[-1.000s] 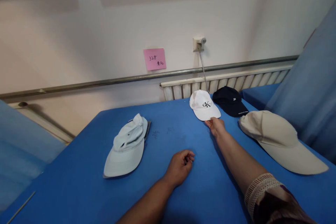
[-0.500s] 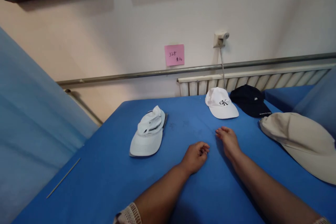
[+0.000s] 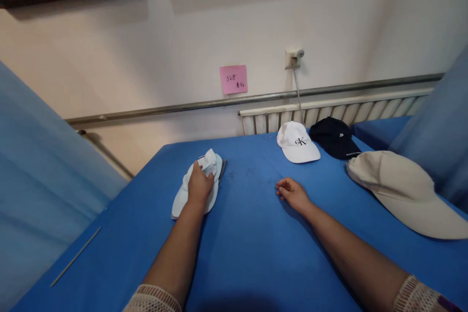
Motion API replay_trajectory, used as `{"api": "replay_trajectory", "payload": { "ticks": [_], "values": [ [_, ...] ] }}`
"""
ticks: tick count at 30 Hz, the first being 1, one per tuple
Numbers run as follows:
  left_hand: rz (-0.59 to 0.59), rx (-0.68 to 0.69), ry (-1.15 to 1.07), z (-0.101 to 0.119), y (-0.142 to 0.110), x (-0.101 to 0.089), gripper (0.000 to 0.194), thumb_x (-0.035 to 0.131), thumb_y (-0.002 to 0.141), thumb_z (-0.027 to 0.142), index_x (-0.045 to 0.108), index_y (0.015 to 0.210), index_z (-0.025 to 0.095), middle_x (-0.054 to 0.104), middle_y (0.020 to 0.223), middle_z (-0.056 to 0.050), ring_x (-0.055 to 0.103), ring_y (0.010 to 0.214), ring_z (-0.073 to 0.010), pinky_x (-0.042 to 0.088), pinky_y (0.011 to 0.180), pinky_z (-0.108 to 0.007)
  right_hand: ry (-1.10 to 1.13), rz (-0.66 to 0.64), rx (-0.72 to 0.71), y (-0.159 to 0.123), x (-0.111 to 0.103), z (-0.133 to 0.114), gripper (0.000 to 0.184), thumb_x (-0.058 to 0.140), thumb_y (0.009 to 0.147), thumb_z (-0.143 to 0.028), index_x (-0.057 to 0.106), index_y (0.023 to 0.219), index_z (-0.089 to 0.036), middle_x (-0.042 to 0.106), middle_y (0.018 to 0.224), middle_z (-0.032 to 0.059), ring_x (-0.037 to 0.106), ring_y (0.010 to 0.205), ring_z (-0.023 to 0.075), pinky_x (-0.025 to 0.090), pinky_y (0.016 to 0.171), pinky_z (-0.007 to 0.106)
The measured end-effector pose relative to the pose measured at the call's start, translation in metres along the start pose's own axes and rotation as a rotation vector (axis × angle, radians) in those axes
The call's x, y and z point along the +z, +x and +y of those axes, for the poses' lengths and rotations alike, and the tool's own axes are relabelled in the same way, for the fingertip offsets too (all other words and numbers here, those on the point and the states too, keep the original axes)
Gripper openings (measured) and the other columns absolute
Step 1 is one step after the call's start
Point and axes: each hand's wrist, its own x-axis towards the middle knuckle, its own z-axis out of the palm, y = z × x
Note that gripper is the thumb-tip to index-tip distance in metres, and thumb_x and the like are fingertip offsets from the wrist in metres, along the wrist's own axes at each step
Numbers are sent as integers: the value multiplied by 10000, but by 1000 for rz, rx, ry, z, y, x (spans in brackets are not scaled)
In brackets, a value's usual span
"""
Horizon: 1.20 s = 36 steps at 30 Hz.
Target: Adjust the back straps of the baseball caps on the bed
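My left hand (image 3: 200,184) is on the pale blue cap (image 3: 182,200) at the left of the blue-covered table (image 3: 241,243), thumb and forefinger closed about its crown near the back strap. A darker grey edge (image 3: 223,168) of something flat shows beneath that cap. Above the table's middle, my right hand (image 3: 292,196) holds nothing, its fingers loosely bent and slightly apart. Beyond it sits the white cap (image 3: 294,144) with black letters on its front, brim toward me. Beside that is the dark navy cap (image 3: 334,139). A large beige cap (image 3: 398,185) lies at the right.
A thin stick (image 3: 75,257) lies near the table's left edge. Blue curtains hang at the left (image 3: 40,195) and right. Along the wall run a metal rail (image 3: 183,106) and a radiator (image 3: 270,122), with a plugged socket (image 3: 292,58) and a pink note (image 3: 233,79) above.
My right hand has let go of the white cap's brim and drawn back toward me. My left hand has moved left from the table's middle onto the pale blue cap.
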Motion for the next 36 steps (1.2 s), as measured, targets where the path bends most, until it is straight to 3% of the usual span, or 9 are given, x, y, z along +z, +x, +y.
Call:
{"api": "replay_trajectory", "payload": {
  "ticks": [2, 5, 10, 13, 18, 25, 28, 32, 36],
  "values": [
    [-97, -12, 102, 2, 3, 0, 551, 553, 813, 250, 460, 1334, 96, 640, 1190, -203, 602, 1110, -339, 474, 894, -429, 41, -25, 7, 0, 1, -4, 83, 641, 674, -150, 621, 741, -195, 665, 701, -17, 626, 595, 121, 463, 517, 206],
    [-104, 51, 203, 8, -1, -3, 346, 465, 862, 257, 615, 1143, 121, 648, 1120, -198, 621, 1039, -326, 478, 844, -412, 84, 0, 19, 1, 2, -5, 100, 661, 667, -156, 619, 754, -185, 667, 702, -7, 630, 593, 122, 472, 516, 209],
    [118, 153, 79, 23, -22, -20, 324, 429, 886, 297, 648, 1081, 161, 616, 1068, -142, 609, 941, -274, 483, 817, -382, 126, 169, 30, 11, -1, -3, 191, 653, 653, -140, 604, 831, -188, 676, 777, -2, 641, 621, 123, 479, 519, 210],
    [250, 300, -81, 46, -34, -36, 244, 467, 856, 262, 652, 987, 171, 598, 995, -100, 587, 927, -236, 478, 845, -352, 152, 308, 33, 20, -10, -6, 228, 624, 647, -133, 582, 865, -190, 675, 854, 14, 644, 641, 123, 487, 530, 214],
    [82, 576, -268, 93, -42, -47, 164, 474, 827, 193, 626, 888, 197, 570, 922, -41, 566, 892, -188, 469, 851, -316, 192, 468, 2, 28, -29, -14, 240, 635, 648, -179, 583, 882, -188, 683, 904, 21, 652, 719, 132, 500, 592, 214],
    [-294, 835, -248, 133, -5, -7, 221, 426, 736, 75, 614, 786, 179, 603, 1007, -60, 561, 996, -201, 461, 926, -353, 102, 447, -14, 31, -31, -11, 174, 612, 633, -120, 618, 795, -184, 693, 795, 12, 644, 663, 144, 516, 647, 259],
    [-302, 783, -409, 137, 5, 17, 362, 389, 679, 3, 628, 895, 169, 588, 1212, -71, 562, 1099, -185, 444, 994, -361, 10, 396, -40, 29, -27, -8, 205, 620, 603, -84, 647, 771, -198, 693, 789, -9, 628, 688, 141, 502, 728, 274],
    [-134, 526, -581, 126, -26, 40, 481, 415, 737, 27, 553, 1176, 169, 602, 1190, -95, 610, 1016, -182, 490, 929, -364, -100, 371, -60, 27, -28, -5, 237, 628, 595, -64, 675, 770, -217, 683, 757, -23, 610, 727, 149, 473, 788, 281],
    [-184, 494, -591, 101, -85, 50, 381, 487, 829, 160, 522, 1208, 177, 613, 1149, -101, 607, 1011, -198, 499, 896, -356, -162, 373, -59, 30, -33, -5, 186, 628, 634, -100, 677, 776, -211, 683, 766, -9, 608, 715, 156, 473, 770, 285]
  ]
}}
